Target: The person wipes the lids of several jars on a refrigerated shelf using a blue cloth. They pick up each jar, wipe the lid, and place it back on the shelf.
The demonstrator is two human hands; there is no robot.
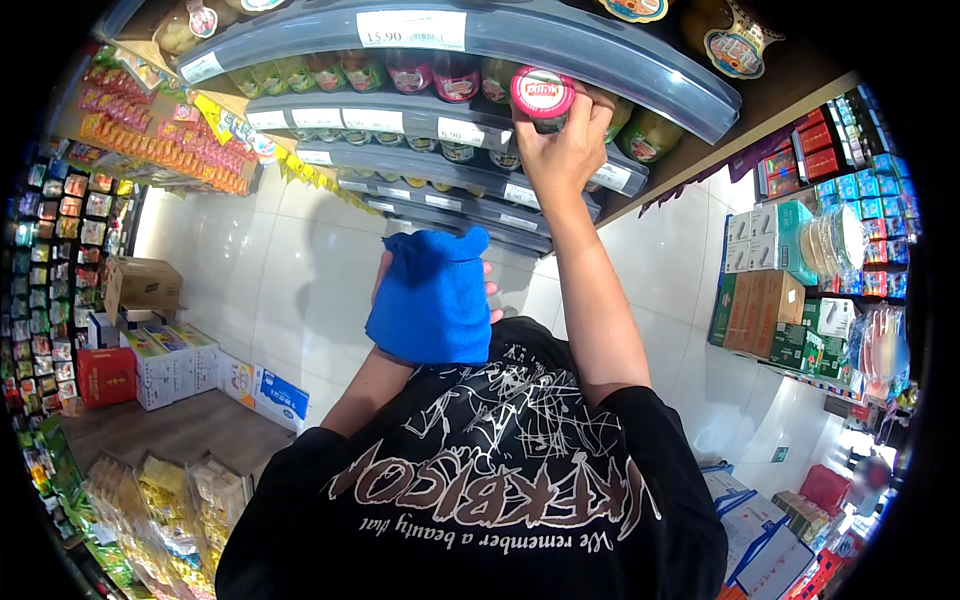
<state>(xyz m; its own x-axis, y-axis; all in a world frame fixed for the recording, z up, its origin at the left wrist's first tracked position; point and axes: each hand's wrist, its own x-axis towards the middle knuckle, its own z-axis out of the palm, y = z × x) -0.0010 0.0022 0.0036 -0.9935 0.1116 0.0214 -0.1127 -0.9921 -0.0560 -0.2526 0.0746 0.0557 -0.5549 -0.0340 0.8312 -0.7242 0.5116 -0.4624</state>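
Note:
My right hand [563, 152] reaches up to the shelf with its fingers wrapped round a jar [541, 93] that has a pink and white lid. The jar is at the front of a row, and the hand hides most of its side. In front of my chest, my left hand [492, 287] holds a folded blue cloth [430, 305]. The cloth drapes over the palm, and only the fingertips and thumb show at its edges. More jars [408, 72] with coloured labels stand in the row to the left of the held jar.
A grey shelf lip [300, 48] with price tags runs above the jars, and lower shelves [440, 185] step down below. Cartons [175, 365] stand on the left, beside hanging snack packets [165, 145]. Stacked boxes [765, 300] stand on the right across the tiled floor [285, 250].

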